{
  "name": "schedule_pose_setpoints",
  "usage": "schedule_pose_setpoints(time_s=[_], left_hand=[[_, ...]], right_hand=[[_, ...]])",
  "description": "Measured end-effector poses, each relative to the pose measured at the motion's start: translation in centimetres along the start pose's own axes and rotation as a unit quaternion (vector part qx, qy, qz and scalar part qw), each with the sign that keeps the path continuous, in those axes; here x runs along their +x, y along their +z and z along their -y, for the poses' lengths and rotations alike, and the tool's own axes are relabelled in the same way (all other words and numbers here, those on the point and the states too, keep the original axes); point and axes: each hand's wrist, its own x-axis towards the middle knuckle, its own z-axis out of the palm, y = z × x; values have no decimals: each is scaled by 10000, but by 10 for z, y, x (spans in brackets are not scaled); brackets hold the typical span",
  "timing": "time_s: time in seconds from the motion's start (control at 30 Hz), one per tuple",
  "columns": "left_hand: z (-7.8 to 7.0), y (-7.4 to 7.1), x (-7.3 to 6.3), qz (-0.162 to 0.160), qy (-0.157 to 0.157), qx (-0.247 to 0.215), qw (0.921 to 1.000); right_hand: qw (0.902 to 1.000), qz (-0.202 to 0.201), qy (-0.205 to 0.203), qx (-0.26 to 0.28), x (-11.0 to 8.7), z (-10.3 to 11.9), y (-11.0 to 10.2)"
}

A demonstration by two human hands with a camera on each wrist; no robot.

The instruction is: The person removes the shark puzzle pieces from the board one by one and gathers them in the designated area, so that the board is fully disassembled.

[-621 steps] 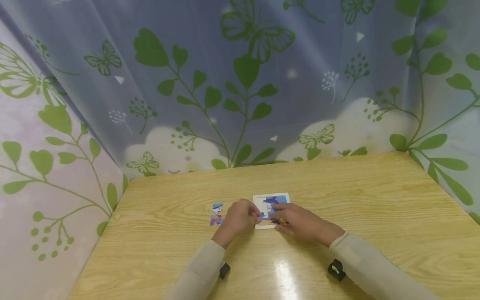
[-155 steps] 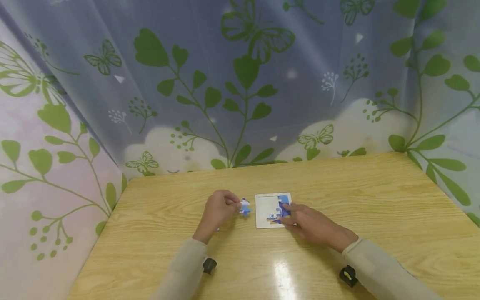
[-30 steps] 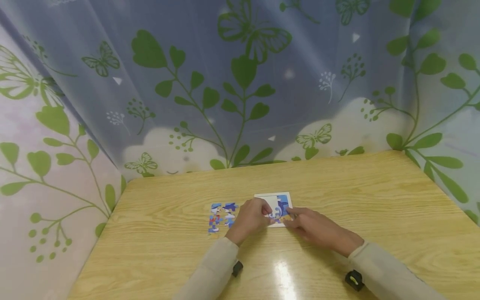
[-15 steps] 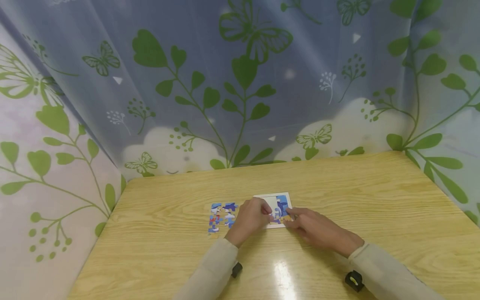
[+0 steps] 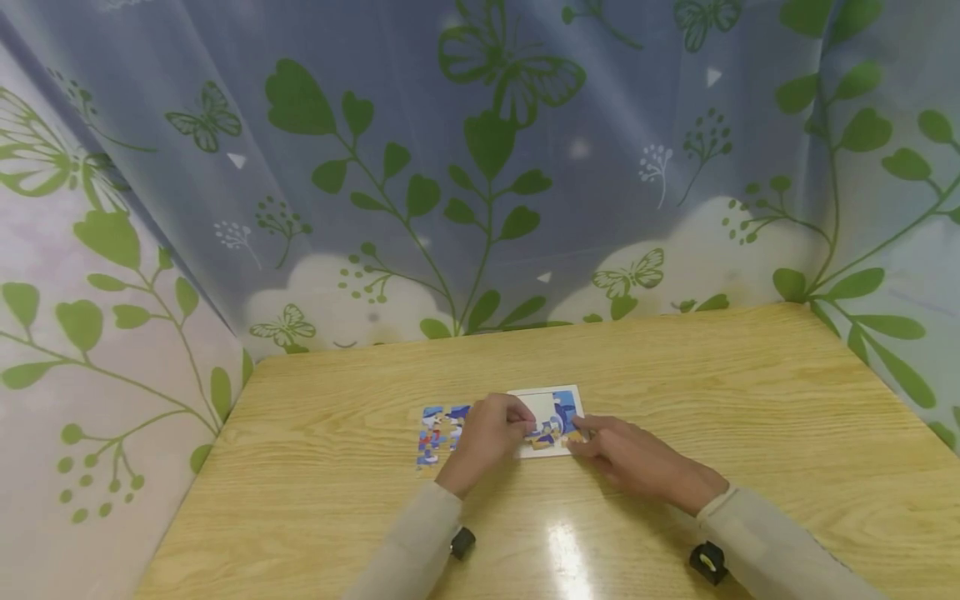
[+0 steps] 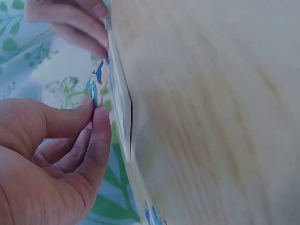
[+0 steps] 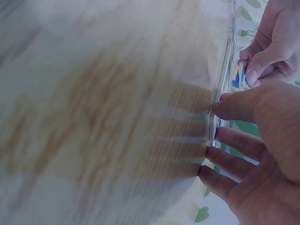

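Note:
In the head view my left hand (image 5: pixel 487 433) is over the left part of a white puzzle tray (image 5: pixel 543 389). Between its thumb and index finger it pinches a blue and cream jigsaw piece (image 6: pixel 97 82), tilted up close over the tray. Joined pieces (image 5: pixel 567 404) with a blue sea picture fill the tray's right side, and bare white backing shows at upper left. My right hand (image 5: pixel 637 458) rests its extended fingertips on the tray's right edge, with the thumb (image 7: pixel 234 104) touching the near side.
Several loose jigsaw pieces (image 5: pixel 431 437) in blue, red and white lie in a cluster left of the tray, partly behind my left hand. The wooden table (image 5: pixel 697 383) runs back to a curtain (image 5: pixel 420 208) with leaves and butterflies.
Compared with about 20 seconds ago, fewer pieces sit in the tray and more lie at left. In the last half second my left hand lifts a piece and shifts slightly left; my right stays.

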Motion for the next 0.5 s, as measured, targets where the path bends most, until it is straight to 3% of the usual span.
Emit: schedule_pose_setpoints(time_s=[0.3,0.5], left_hand=[[13,-22,-9,-165,-212,187,9995],[20,-37,-18,-104,-319,232,9992]], right_hand=[[10000,-26,0,-43,0,-1,2],[10000,-57,-24,-30,-1,0,1]])
